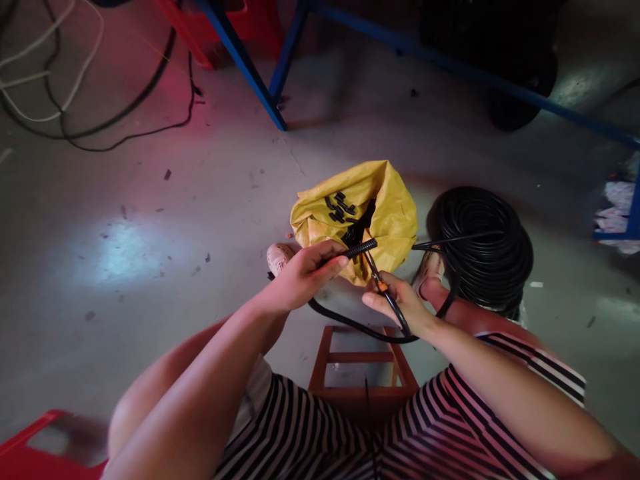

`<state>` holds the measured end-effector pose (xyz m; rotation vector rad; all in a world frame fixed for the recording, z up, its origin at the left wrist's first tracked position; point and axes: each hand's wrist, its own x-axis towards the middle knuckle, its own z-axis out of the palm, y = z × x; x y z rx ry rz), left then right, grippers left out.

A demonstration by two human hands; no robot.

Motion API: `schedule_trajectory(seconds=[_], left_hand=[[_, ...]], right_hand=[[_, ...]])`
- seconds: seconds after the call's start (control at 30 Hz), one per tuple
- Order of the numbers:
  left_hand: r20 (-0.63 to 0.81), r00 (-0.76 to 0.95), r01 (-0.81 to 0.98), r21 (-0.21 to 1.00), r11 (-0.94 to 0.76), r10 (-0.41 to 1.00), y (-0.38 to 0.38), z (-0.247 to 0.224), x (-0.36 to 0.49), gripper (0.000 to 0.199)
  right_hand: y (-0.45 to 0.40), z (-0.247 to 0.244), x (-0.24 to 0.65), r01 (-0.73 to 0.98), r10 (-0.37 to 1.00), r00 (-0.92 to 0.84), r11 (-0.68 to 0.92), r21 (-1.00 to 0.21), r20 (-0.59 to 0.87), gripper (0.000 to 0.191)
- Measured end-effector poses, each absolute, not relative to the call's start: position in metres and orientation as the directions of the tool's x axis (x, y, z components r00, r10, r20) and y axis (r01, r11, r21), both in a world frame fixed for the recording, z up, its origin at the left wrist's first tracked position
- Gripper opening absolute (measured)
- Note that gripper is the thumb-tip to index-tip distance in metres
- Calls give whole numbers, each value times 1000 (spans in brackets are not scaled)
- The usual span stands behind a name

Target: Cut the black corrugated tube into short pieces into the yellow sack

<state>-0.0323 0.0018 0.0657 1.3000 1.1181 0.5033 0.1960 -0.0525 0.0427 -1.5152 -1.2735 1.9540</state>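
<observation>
My left hand (305,270) pinches the end of a ribbed black corrugated plastic tube (361,249), fingers closed around it just in front of the crumpled yellow plastic bag (385,200) on the floor, which holds short black cut pieces (340,207). My right hand (400,303) grips a black-handled cutting tool (387,297), probably scissors, its tip touching the tube. The tube loops below my hands and runs right to the black coil of tubing (487,247).

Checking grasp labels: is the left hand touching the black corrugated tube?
Touching. Head view shows the left hand with fingers wrapped around the black corrugated tube near its end.
</observation>
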Motion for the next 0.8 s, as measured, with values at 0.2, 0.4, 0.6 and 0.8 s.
schedule_trajectory(seconds=[0.2,0.4,0.6,0.8], left_hand=[[-390,411,298,912,283,824,0,68,-27,31],[-378,423,291,917,271,824,1,69,-22,31],[-398,399,283,911,302,826,-1,70,-19,33],[-386,411,280,916,289,826,-2,70,-18,31]], right_hand=[[-55,45,195,311,710,-327,-542,-781,-623,49],[-54,46,195,364,712,-300,-530,-766,-635,50],[-53,45,193,374,711,-301,-525,-765,-635,49],[-52,47,191,360,713,-305,-527,-770,-631,46]])
